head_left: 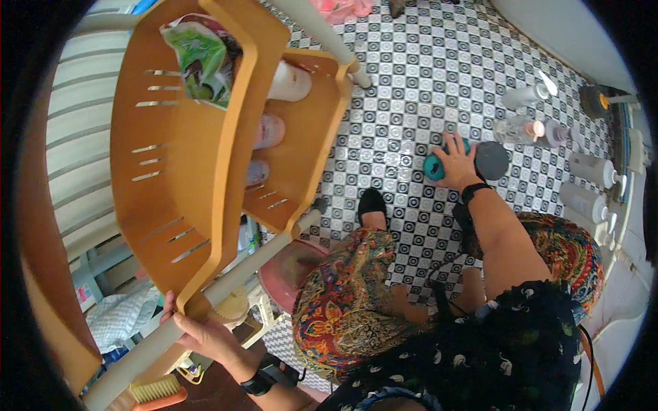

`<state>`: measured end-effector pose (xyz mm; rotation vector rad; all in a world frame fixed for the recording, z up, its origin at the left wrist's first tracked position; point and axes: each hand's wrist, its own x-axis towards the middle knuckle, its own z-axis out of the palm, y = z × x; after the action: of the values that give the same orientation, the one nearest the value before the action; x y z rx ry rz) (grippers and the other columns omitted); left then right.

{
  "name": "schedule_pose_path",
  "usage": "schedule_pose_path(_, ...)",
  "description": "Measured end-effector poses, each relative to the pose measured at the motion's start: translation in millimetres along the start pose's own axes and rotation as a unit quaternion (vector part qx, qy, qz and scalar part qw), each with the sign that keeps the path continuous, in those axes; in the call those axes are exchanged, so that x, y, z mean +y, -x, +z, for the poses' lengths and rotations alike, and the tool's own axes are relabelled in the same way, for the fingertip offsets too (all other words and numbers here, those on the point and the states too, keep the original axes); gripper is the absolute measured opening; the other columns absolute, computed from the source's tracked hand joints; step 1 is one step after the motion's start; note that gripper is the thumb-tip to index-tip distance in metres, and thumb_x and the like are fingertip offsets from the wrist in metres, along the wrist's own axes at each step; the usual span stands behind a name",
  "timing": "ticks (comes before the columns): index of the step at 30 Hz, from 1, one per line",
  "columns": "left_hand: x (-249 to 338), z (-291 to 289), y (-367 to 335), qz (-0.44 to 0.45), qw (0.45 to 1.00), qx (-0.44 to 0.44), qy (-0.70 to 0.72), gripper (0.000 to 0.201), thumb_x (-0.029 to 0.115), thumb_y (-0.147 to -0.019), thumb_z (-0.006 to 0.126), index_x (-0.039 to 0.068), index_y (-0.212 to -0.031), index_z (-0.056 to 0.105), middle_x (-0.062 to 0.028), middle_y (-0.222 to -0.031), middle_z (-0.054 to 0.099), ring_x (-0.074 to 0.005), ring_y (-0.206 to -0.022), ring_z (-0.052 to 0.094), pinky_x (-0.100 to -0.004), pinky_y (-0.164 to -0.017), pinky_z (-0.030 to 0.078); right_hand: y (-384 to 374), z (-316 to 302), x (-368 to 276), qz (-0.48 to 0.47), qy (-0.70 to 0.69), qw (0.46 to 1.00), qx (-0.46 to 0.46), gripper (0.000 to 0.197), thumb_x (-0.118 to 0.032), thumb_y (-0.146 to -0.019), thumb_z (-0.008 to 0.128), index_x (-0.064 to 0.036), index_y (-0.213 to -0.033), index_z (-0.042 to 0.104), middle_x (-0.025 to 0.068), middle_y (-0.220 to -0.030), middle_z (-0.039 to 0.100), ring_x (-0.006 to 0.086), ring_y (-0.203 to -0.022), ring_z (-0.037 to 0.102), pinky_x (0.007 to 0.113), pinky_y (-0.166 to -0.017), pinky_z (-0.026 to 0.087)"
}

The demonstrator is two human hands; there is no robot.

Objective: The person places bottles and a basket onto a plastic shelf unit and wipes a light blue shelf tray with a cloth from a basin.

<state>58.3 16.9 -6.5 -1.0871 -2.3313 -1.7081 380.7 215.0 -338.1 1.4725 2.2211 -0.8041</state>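
At the lower left, my left hand [200, 335] is closed round the pale post at the front corner of the orange plastic shelf rack [229, 171]. My right hand [456, 164] reaches down to the floor and spans a teal round container [432, 168] from above, fingers spread over its top. The palm hides the container's middle. Right beside that hand stands a dark grey round container [492, 161]. Further right are a clear pump bottle [513, 129] and a white pump bottle [526, 96].
More pump bottles [591, 169] line the wall at right. The rack's upper tier holds a green plastic packet [200, 63]; its lower tier holds a white bottle [290, 82] and others. Below the rack are a pink basin [291, 270] and a scrubbing brush [159, 392]. Pink plastic [343, 9] lies far off.
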Motion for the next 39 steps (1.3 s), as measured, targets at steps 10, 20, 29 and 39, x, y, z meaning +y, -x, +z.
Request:
schedule_pose_path(10,2.5,-0.4,-2.4,0.016,0.999,0.011,-0.038,0.025,0.020,-0.086,0.043,0.001,-0.101,0.039,-0.0111,-0.109,0.048,-0.0213,-0.104,0.045,-0.0358,-0.091,0.038,-2.4,8.1,-18.4,0.024,0.015,0.999,0.014,0.078,-0.043,-0.051,0.077,-0.0167,-0.117,0.044,0.0077,-0.137,0.014,0.0306,-0.129,0.007,0.066,-0.090,0.019)
schedule_pose_path(20,2.5,2.6,-1.8,-0.004,1.000,0.012,-0.015,0.021,0.018,-0.086,0.041,0.002,-0.100,0.038,-0.0089,-0.111,0.047,-0.0200,-0.104,0.044,-0.0360,-0.090,0.037,1.2,4.8,-30.4,0.049,-0.070,0.996,0.029,0.074,-0.039,-0.047,0.080,-0.0212,-0.112,0.049,0.0073,-0.140,0.005,0.0372,-0.128,-0.003,0.070,-0.089,0.018)
schedule_pose_path(29,-3.2,-4.8,-3.2,0.022,0.999,0.003,-0.027,0.023,0.022,-0.088,0.041,0.004,-0.103,0.036,-0.0108,-0.110,0.045,-0.0210,-0.105,0.042,-0.0367,-0.094,0.031,-10.2,5.6,-29.8,-0.007,-0.036,0.998,0.048,0.078,-0.040,-0.044,0.080,-0.0077,-0.108,0.050,0.0123,-0.134,0.018,0.0361,-0.127,0.008,0.067,-0.085,0.023)
schedule_pose_path(39,-4.2,-10.3,-3.3,0.021,0.997,0.023,-0.068,0.029,0.021,-0.084,0.044,-0.002,-0.100,0.043,-0.0128,-0.104,0.050,-0.0209,-0.098,0.046,-0.0332,-0.090,0.033,20.3,-73.7,-76.0,-0.083,-0.055,0.989,0.107,0.073,-0.043,-0.042,0.078,-0.0063,-0.100,0.055,0.0126,-0.131,0.023,0.0383,-0.125,0.010,0.065,-0.079,0.029)
